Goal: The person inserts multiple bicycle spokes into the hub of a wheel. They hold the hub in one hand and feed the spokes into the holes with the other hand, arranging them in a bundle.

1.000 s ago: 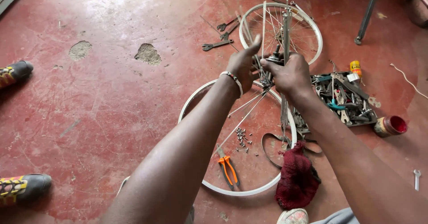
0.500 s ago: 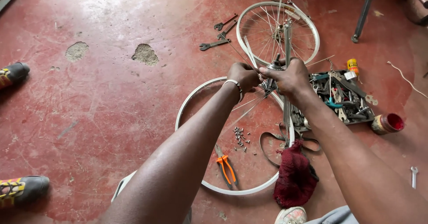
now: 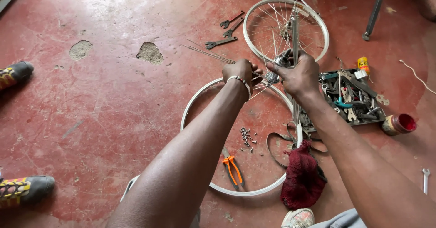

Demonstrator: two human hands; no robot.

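**Two hands at a wheel hub over a bare rim**

Head view. Both forearms reach forward and down from the bottom edge and meet above the red floor [image 3: 104, 101]. The left hand [image 3: 241, 71], a beaded band at its wrist, is curled into a loose fist with its fingers pressed together around thin spokes [image 3: 268, 88] that fan out toward the hub [image 3: 277, 69]. The right hand [image 3: 297, 76] is wrapped around a bundle of upright spokes just beside the hub, thumb pointing left toward the other hand. The hub sits between the two hands, partly hidden by them, held above the far edge of the bare rim [image 3: 200, 107] that lies flat on the floor.

Inside the rim lie orange-handled pliers [image 3: 233, 170] and a scatter of small nipples [image 3: 247, 137]. A dark red cloth [image 3: 303, 180] rests on the rim's right edge, with a black strap [image 3: 277, 141] looped just beside it. Beyond the hands lies a spoked wheel [image 3: 286, 28]; three spanners [image 3: 225, 32] and loose spokes lie to its left. A tray of tools [image 3: 354, 96] sits to the right, partly covered by the right forearm, with a red tin [image 3: 399, 123] near it and a yellow can [image 3: 363, 64] at its far corner. Two shoes [image 3: 16, 73] of another person show at the left edge.
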